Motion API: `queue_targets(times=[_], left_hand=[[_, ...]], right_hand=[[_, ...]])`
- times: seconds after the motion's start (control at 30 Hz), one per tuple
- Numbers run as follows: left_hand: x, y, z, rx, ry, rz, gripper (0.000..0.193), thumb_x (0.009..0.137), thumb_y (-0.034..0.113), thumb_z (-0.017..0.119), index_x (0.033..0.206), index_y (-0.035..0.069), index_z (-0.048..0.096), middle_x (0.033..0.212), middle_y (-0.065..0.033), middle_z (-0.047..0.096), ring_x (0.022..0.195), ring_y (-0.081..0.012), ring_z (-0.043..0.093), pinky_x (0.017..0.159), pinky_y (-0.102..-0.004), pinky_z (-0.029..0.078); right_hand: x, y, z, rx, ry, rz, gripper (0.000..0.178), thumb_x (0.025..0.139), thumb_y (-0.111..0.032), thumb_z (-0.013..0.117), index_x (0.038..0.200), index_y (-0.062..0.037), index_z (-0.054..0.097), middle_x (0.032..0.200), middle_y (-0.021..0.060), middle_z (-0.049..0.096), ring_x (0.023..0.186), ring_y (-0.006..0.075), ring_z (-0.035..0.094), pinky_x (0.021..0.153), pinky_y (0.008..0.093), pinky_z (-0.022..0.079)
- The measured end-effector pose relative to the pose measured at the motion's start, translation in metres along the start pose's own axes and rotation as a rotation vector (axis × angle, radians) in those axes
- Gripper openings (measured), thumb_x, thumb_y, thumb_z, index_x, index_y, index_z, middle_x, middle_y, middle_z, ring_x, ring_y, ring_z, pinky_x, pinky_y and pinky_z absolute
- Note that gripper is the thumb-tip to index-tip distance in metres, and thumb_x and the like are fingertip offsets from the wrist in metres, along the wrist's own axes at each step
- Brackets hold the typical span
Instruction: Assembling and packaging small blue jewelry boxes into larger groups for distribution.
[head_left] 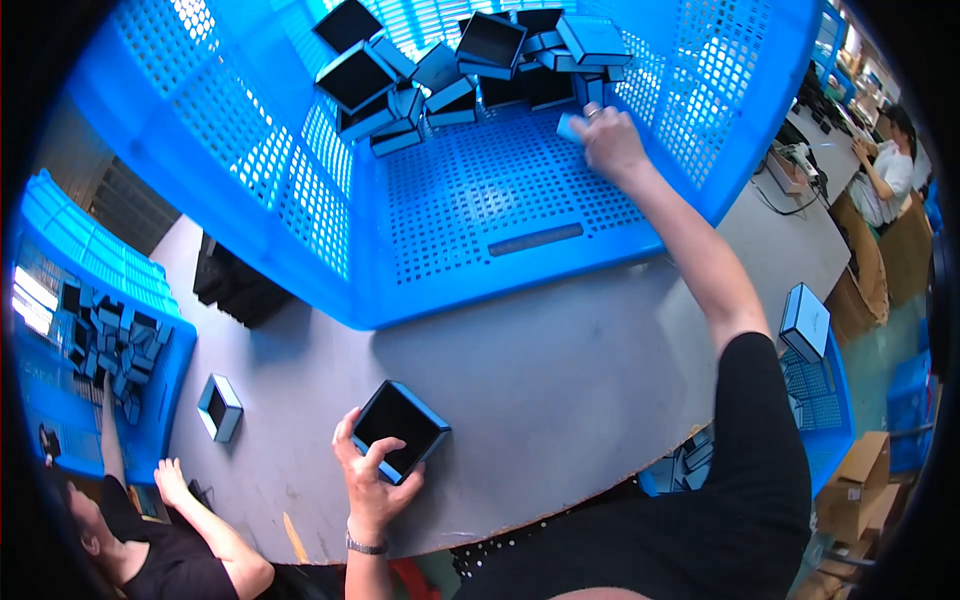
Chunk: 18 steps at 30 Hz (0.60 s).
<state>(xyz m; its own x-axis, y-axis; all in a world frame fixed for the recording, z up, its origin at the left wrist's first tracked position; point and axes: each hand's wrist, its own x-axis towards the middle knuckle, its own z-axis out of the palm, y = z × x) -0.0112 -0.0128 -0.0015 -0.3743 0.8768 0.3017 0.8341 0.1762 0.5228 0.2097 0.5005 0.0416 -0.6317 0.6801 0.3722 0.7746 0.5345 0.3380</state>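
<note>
My left hand [372, 475] grips a small square blue box [432, 420] with a black inside, low over the grey table, its thumb and fingers around the edges. My right hand [612, 145] reaches into a large blue plastic crate [430, 308] that lies on its side with its opening toward me. Its fingers are closed on a small light-blue piece [568, 128], mostly covered by the hand, so its full shape cannot be made out. Deeper in the crate is a heap of similar blue boxes [492, 45], several showing black insides.
One open blue box [220, 408] stands on the grey table [560, 400] at left. A black stack [235, 285] sits beside the crate. At far left a co-worker [150, 550] reaches into another blue crate [180, 370]. A blue box [805, 322] rests by a lower crate [835, 420] at right.
</note>
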Motion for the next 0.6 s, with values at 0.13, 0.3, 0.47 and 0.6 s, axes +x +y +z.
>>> queue_targets(times=[0.13, 0.3, 0.47, 0.6], left_hand=[[-0.01, 0.016, 0.002, -0.015, -0.047, 0.101, 0.038, 0.056, 0.018, 0.082, 0.091, 0.014, 0.07, 0.145, -0.0291, 0.038, 0.133, -0.0493, 0.036, 0.111, -0.0554, 0.032], [0.002, 0.014, 0.015, -0.186, -0.147, 0.145, 0.042, 0.058, 0.017, 0.083, 0.098, 0.016, 0.07, 0.152, -0.0273, 0.029, 0.137, -0.0483, 0.034, 0.108, -0.0523, 0.036], [-0.013, 0.003, 0.028, -0.481, -0.101, 0.016, 0.097, 0.056, 0.013, 0.088, 0.141, 0.009, 0.042, 0.147, -0.019, 0.037, 0.137, -0.0343, 0.042, 0.108, -0.0482, 0.04], [-0.004, 0.023, 0.048, -0.628, -0.18, 0.053, 0.118, 0.055, 0.017, 0.092, 0.151, 0.006, 0.024, 0.144, -0.0167, 0.042, 0.131, -0.0294, 0.046, 0.108, -0.0429, 0.04]], right_hand=[[-0.073, -0.094, -0.081, 0.153, -0.216, -0.381, 0.05, 0.076, -0.033, 0.071, 0.122, -0.0133, 0.067, 0.132, 0.0187, 0.058, 0.127, 0.0357, 0.05, 0.102, 0.0571, 0.041], [-0.084, -0.045, -0.05, 0.401, -0.398, -0.226, 0.101, 0.066, -0.049, 0.081, 0.153, -0.0253, 0.036, 0.159, 0.0183, 0.03, 0.146, 0.0437, 0.028, 0.117, 0.0612, 0.024], [-0.141, -0.048, -0.06, 0.544, -0.232, -0.236, 0.104, 0.063, -0.044, 0.083, 0.152, -0.0197, 0.035, 0.158, 0.021, 0.029, 0.142, 0.0418, 0.035, 0.118, 0.0478, 0.029], [-0.159, -0.148, -0.135, 1.128, -0.114, -0.863, 0.084, 0.06, -0.031, 0.083, 0.13, -0.0035, 0.046, 0.144, 0.0224, 0.042, 0.132, 0.0413, 0.045, 0.109, 0.0457, 0.039]])
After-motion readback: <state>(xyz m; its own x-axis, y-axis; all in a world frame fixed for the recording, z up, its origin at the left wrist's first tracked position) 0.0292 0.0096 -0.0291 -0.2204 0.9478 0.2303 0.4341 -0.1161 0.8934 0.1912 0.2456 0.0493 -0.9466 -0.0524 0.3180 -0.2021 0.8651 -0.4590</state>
